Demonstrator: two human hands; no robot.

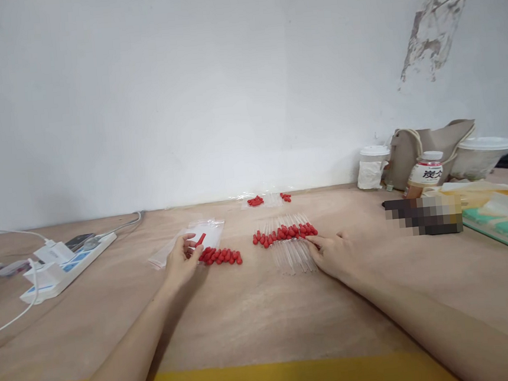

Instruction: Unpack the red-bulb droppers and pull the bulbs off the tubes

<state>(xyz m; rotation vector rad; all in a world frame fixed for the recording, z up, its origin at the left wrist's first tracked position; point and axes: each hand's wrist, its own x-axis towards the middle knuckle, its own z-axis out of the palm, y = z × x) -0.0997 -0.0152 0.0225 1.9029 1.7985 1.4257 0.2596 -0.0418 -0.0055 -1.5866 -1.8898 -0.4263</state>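
Left hand (pixel 183 257) pinches; right hand (pixel 333 254) extends (forearms (pixel 138 334) apart).

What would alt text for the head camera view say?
A person's left hand holds a red bulb beside a row of similar bulbs on a brown table, while the right hand rests at thin, clear tubes and red bulbs. A power strip lies at left; cups and a bottle stand at right.

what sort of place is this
Likely a makeshift workroom: red rubber bulbs and clear tubes are laid out on a table, a power strip with chargers sits on the left, and the wall behind has a damaged patch.
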